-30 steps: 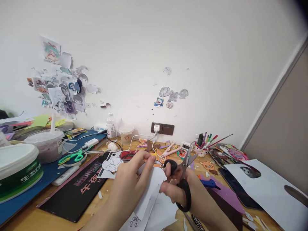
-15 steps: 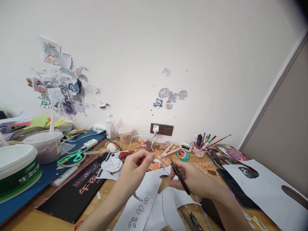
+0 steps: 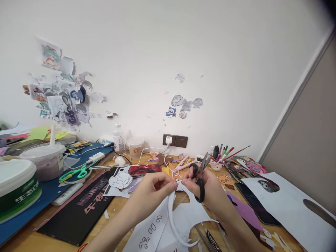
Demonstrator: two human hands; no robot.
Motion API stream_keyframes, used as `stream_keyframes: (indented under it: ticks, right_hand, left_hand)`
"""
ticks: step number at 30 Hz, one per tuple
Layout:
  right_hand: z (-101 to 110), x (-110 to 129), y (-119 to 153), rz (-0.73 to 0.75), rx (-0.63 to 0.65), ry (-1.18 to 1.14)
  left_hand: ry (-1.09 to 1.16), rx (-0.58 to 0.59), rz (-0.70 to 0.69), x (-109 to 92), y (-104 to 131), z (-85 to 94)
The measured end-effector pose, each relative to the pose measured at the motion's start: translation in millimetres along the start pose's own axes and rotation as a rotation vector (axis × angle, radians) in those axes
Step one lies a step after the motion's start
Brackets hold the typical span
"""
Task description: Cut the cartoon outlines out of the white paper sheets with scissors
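Right fingers [image 3: 191, 186] hold scissors [image 3: 202, 168] aslant, blade tips up and slightly right.

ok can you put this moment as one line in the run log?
left hand: pinches curved white strip | right hand: holds black-handled scissors, blades up | green scissors: on blue mat

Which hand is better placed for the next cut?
Probably the right hand: it holds the black-handled scissors, blades pointing up. The left hand pinches the curved paper strip and has no tool.

Curved paper strip [image 3: 171, 217] hangs; black-handled scissors [image 3: 201, 172] seem slightly open.
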State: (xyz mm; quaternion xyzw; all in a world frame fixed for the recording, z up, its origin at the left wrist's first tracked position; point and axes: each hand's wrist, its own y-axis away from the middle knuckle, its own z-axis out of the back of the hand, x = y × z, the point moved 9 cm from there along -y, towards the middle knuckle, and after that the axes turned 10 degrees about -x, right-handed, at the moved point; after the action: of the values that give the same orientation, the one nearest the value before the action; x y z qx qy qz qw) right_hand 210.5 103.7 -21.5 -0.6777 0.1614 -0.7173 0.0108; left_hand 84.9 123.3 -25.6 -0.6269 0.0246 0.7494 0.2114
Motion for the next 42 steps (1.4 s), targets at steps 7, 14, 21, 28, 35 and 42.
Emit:
stream_keyframes:
  ticks: [7, 14, 21, 28, 35, 42]
  right_hand:
    - [15.3, 8.0, -8.5, 0.011, 0.0, -0.02]
    - [27.5, 12.9, -12.3, 0.015, -0.043, -0.09]
    - [17.4, 8.4, -5.9, -0.007, -0.08, -0.093]
    - [17.7, 11.5, -3.0, 0.008, -0.134, -0.069]
    - [4.3, 11.4, 1.6, 0.011, -0.028, -0.071]
    - [-3.4, 12.4, 2.2, 0.054, 0.009, -0.079]
  left_hand:
    - [0.13, -0.067, 0.081, 8.7, -6.1, 4.4]
    - [0.327, -0.339, 0.145, 18.6, -10.8, 34.7]
    - [0.365, -0.409, 0.169, 22.1, -7.2, 37.7]
    - [0.319, -0.251, 0.158, 9.1, -3.8, 15.5]
    - [0.227, -0.151, 0.17, 9.1, 3.8, -5.0]
    - [0.131, -0.148, 0.192, 9.9, 6.4, -5.4]
